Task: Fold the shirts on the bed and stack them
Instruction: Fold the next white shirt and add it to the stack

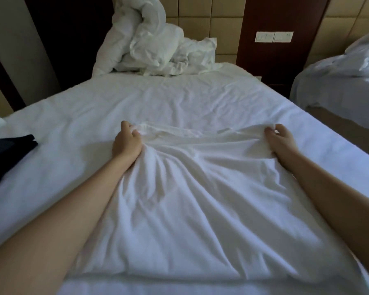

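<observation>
Head view: left hand [126,143] and right hand [282,139] clutch white shirt [190,199], blending into sheet [179,99]; dark garment [6,150] cut off

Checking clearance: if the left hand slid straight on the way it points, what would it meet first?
Beyond the left hand lies bare sheet; first obstacle is probably the crumpled duvet heap, depth unclear.
</observation>
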Available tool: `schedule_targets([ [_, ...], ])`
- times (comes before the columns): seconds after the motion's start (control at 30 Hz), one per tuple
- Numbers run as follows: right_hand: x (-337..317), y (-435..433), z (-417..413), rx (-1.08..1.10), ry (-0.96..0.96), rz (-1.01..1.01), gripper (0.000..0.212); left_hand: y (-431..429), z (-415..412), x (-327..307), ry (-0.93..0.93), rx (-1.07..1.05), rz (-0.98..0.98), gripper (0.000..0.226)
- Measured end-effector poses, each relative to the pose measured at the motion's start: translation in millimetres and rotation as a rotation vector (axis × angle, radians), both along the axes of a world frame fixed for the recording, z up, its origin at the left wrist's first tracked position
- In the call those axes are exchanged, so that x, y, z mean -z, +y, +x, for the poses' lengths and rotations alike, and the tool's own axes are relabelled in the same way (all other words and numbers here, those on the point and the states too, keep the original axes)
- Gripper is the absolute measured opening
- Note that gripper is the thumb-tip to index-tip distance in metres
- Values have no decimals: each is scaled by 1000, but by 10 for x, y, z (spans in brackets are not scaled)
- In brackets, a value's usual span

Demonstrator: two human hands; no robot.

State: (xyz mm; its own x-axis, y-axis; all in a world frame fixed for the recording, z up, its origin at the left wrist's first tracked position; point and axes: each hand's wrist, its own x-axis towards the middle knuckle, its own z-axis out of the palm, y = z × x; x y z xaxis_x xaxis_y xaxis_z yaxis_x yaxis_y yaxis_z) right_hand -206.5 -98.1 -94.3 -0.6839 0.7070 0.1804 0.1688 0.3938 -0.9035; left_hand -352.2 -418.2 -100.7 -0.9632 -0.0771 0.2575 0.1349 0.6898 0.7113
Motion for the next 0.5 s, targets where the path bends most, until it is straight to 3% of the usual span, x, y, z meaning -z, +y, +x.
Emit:
schedule_targets([
  [0.13, -151, 260, 19, 102, -55, -240, 29, -124, -170, -146, -106, 43, 211, 18],
  [0.2, -102, 386, -16, 133, -133, -205, 25, -214, -263, -198, -253, 37, 466, 26],
  [0.27, -37, 428, -64, 164, -188, -98, 21, -294, -307, -212, -342, 4, 619, 17],
  [0.33, 7, 416, -125, 215, -199, 16, 10, -337, -348, -183, -296, -38, 607, 18],
  [0.5, 86, 336, -145, 321, -147, 78, 30, -358, -413, -76, -192, -69, 494, 23],
])
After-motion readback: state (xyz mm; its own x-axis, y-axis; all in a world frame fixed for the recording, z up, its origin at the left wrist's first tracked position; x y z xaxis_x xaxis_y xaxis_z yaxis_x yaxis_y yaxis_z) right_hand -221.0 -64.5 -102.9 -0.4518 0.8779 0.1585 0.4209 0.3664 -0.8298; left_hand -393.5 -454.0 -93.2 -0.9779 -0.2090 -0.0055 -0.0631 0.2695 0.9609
